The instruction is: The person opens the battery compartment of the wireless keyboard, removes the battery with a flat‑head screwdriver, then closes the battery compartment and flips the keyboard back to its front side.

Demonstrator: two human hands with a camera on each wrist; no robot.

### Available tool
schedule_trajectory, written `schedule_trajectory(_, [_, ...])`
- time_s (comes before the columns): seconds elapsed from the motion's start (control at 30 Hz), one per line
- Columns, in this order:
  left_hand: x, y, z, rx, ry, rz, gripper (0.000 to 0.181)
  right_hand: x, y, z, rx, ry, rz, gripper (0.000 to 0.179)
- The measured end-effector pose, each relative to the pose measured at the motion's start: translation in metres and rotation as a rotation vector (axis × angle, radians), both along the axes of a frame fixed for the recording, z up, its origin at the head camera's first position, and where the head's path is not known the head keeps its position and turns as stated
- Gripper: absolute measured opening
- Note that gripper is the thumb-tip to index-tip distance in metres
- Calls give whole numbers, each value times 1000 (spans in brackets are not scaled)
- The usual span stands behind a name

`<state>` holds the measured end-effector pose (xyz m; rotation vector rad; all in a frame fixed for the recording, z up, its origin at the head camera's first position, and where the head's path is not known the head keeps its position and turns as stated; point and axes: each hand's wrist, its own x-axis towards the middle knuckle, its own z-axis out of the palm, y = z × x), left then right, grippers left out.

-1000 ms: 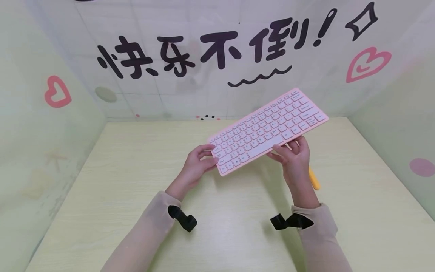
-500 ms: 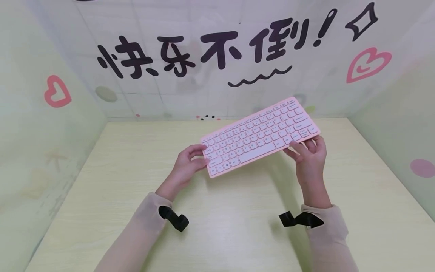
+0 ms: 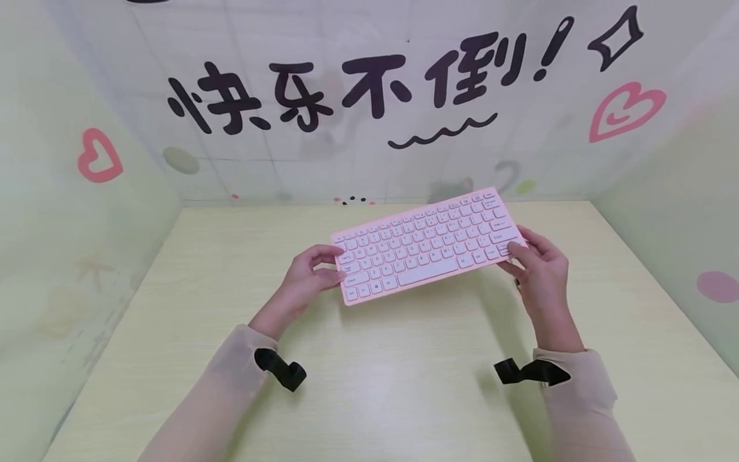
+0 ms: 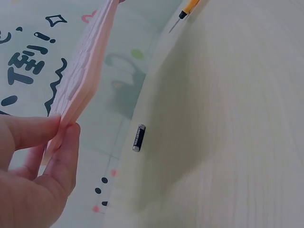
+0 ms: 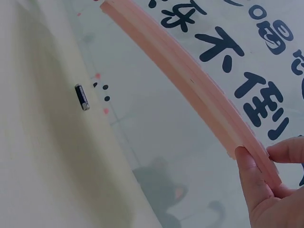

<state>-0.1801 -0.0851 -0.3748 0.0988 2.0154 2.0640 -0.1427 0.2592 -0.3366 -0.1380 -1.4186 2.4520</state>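
Observation:
A pink keyboard (image 3: 430, 247) with white keys is held above the table, its keys toward the head camera and its right end higher. At its left end my left hand (image 3: 303, 276) pinches the edge between thumb and fingers. My right hand (image 3: 545, 279) grips the lower right corner, thumb on the key side. In the right wrist view, the pink keyboard edge (image 5: 190, 85) runs up from those fingers. A small dark battery (image 4: 138, 138) lies on the table near its back edge; in the head view the keyboard hides it.
Near the table's back edge in the left wrist view lies a screwdriver (image 4: 189, 7) with a yellow handle and thin metal shaft. Behind the pale wooden table (image 3: 404, 378) stands a wall (image 3: 288, 173) with black lettering. Side walls rise at left and right.
The keyboard has come down and leftward, and its slant has lessened. My right hand has slid right along its lower edge to the corner; my left hand has moved left, still pinching it.

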Motion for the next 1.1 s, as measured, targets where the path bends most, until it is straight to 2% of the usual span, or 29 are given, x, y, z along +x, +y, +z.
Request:
schedule_trajectory(0.1, [-1, 0, 2, -17, -4, -8, 43, -1, 8, -5, 100, -75, 48, 21])
schedule_trajectory(0.2, [-1, 0, 3, -43, -16, -3, 42, -2, 16, -11, 247, -172, 112, 33])
schedule_trajectory(0.33, [0, 1, 3, -74, -53, 18, 43, -4, 27, -16, 521, -303, 212, 52])
schedule_trajectory(0.47, [0, 3, 1, -105, -81, 44, 45, -6, 36, -24, 768, -394, 280, 54])
schedule_trajectory(0.57, [2, 4, -2, -125, -96, 50, 45, -7, 40, -29, 893, -446, 305, 53])
schedule_trajectory(0.73, [5, 7, -8, -141, -123, 46, 45, -4, 45, -34, 1008, -489, 334, 51])
schedule_trajectory(0.83, [5, 9, -13, -153, -126, 46, 44, -1, 48, -38, 1024, -477, 340, 48])
schedule_trajectory(1.1, [5, 18, -25, -210, -121, 46, 42, 4, 49, -45, 1156, -475, 346, 41])
